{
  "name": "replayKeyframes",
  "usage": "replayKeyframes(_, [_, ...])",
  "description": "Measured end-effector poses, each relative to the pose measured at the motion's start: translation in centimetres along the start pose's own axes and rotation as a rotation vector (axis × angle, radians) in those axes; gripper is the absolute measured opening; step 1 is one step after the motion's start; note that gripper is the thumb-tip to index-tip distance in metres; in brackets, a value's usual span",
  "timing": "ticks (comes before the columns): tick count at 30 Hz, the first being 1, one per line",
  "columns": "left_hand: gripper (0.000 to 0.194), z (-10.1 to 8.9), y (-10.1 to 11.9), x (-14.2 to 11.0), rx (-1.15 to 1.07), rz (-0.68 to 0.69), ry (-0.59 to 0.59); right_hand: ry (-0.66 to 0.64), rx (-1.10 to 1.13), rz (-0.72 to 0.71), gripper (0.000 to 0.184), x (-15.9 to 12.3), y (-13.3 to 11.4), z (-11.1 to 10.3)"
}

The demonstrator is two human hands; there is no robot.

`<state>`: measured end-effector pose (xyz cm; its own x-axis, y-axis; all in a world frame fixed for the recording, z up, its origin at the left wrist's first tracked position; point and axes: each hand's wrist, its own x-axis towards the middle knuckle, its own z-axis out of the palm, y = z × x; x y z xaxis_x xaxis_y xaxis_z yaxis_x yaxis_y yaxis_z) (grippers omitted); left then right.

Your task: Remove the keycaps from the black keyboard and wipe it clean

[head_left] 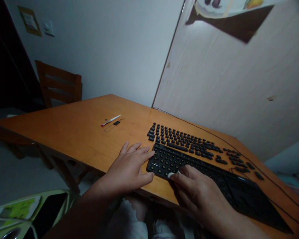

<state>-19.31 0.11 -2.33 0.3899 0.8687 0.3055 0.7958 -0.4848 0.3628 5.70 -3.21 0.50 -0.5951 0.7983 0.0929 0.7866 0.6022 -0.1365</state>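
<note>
A black keyboard (174, 163) with its keycaps taken off lies along the table's front edge, its bare switch stems showing. My left hand (132, 166) is spread at the keyboard's left end, its fingertips and thumb touching the frame there. In my right hand (199, 189) a small white wad of tissue (173, 174) is pinched, pressed down on the keyboard's near edge by the lower-left switches. The fingers hide most of the wad and part of the keyboard. Loose black keycaps (186, 137) are laid out in rows just behind the keyboard.
On the wooden table (72, 132) lie a slim white stick with a red end (111, 120) and a wire keycap puller (116, 122). A black cable (201, 125) runs along the wall side. A chair (61, 83) stands at far left; a pale green container (59, 192) is below left.
</note>
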Motion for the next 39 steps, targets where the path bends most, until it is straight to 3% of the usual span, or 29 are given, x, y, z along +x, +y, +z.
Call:
replayKeyframes(4, [0.062,-0.1,-0.1,0.0,0.023,-0.008,-0.015,0.039,-0.019,0.001,0.037,-0.9,0.5,0.4])
replayKeyframes(17, [0.064,0.7,-1.6,0.3,0.136,-0.030,-0.046,0.162,-0.098,0.019,0.029,-1.1,0.0,1.2])
replayKeyframes(26, [0.064,0.7,-1.5,0.4,0.139,-0.034,-0.052,0.128,0.093,0.066,0.029,-2.0,1.1,0.6])
replayKeyframes(39, [0.064,0.6,-1.4,0.4,0.125,-0.032,-0.041,0.083,-0.036,0.158,0.024,-4.3,2.2,0.1])
